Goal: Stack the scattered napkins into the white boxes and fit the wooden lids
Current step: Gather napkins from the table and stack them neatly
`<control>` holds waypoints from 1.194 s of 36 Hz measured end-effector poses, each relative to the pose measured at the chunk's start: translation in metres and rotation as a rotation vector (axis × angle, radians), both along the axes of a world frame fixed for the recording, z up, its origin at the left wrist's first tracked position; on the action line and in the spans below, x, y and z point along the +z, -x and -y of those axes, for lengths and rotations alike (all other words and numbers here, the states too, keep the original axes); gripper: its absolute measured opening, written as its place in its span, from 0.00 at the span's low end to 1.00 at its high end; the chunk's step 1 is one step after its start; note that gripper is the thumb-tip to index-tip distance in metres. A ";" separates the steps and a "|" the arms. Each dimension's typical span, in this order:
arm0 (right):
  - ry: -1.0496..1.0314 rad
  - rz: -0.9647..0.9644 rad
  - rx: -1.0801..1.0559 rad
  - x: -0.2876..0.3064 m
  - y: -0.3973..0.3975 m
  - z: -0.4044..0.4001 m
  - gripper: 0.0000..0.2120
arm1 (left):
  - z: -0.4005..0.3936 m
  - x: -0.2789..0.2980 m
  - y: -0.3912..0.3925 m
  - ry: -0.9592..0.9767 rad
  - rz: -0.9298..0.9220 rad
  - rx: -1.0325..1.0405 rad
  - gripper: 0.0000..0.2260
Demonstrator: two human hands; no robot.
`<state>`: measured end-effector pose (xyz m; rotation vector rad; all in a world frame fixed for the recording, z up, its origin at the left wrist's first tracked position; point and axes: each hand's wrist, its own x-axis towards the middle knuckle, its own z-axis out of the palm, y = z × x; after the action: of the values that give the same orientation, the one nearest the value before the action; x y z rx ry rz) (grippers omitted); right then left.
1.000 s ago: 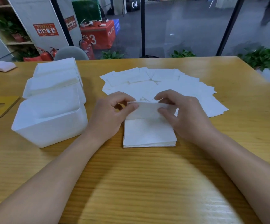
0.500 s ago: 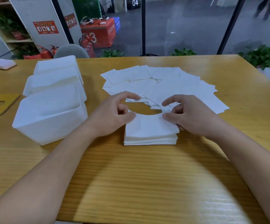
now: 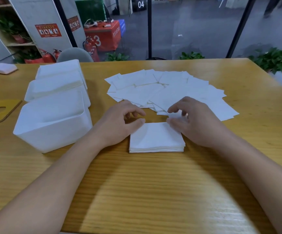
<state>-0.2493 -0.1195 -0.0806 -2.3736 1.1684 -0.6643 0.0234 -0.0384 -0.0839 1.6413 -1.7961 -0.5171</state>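
Squared-up stack of white paper napkins point(image 3: 156, 138) lying on the yellow wooden desk point(image 3: 153, 191), directly between the two hands. Left hand point(image 3: 120, 123) resting at the stack's left far corner, thumb laid along the top sheet, fingers loosely curled above the desk and gripping nothing. Right hand point(image 3: 194, 121) at the stack's right far corner, thumb touching the top sheet, fingers spread and lightly bent over the near edge of the fan of scattered white napkins point(image 3: 167, 92); whether a sheet is pinched there cannot be told, motion blur hiding the fingertips.

Fan of loose napkins spread just behind the stack, its nearest sheets almost touching it. Nearest white plastic box point(image 3: 52, 122) standing open just left of the left hand, apart from the stack. Two more white boxes with napkins inside point(image 3: 57, 83) lined up behind it. Flat wooden lids with a slot point(image 3: 0, 110) lying at the desk's left edge, well apart from the stack.

Compared with half a second earlier: stack in the same spot; left index finger, then stretched forward, now curled in; right hand lifted slightly off the stack's corner, fingers opened wider toward the fan.
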 end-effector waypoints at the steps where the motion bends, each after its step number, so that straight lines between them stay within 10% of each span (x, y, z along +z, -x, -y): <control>1: 0.034 -0.038 0.017 -0.002 -0.002 0.000 0.15 | 0.002 -0.002 0.001 -0.001 0.009 0.004 0.05; 17: 0.075 -0.327 0.068 -0.012 -0.013 0.005 0.44 | 0.007 -0.014 -0.001 -0.023 0.092 -0.065 0.08; 30: 0.046 -0.184 0.061 0.002 -0.004 0.000 0.28 | 0.005 -0.011 0.000 -0.037 0.093 -0.047 0.11; 43: -0.021 0.015 0.354 0.009 -0.015 -0.032 0.16 | 0.001 0.004 0.011 0.034 -0.287 0.042 0.13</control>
<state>-0.2340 -0.0876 -0.0714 -2.4646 0.7149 -0.5439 0.0121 -0.0389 -0.0794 1.4939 -1.5489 -0.6633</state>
